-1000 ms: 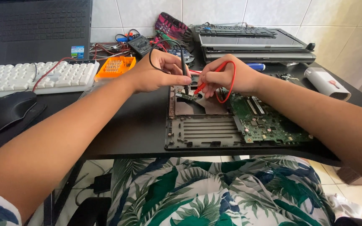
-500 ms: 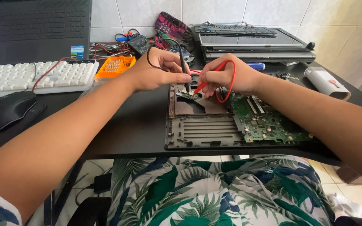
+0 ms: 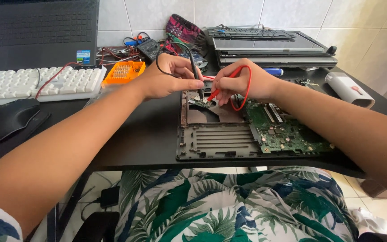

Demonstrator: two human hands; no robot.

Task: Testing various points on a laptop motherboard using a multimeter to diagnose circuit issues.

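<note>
An opened laptop base (image 3: 216,139) lies on the black desk, its green circuit board (image 3: 283,130) exposed on the right side. My left hand (image 3: 166,80) grips a black test probe (image 3: 198,85) whose lead loops up over the fingers. My right hand (image 3: 242,83) grips a red test probe (image 3: 213,94) with its red lead curling around the hand. Both probe tips point down at a small green board (image 3: 199,102) at the far left of the base, between my two hands.
A white keyboard (image 3: 36,83) and black mouse (image 3: 7,118) lie at left, a black laptop (image 3: 39,31) behind them. An orange parts box (image 3: 122,71), tangled wires, stacked laptops (image 3: 269,47) and a white cylinder (image 3: 348,89) line the back. The desk edge runs just above my lap.
Both hands have kept the probes over the same spot; the black lead's loop has shifted slightly. Nothing else has moved.
</note>
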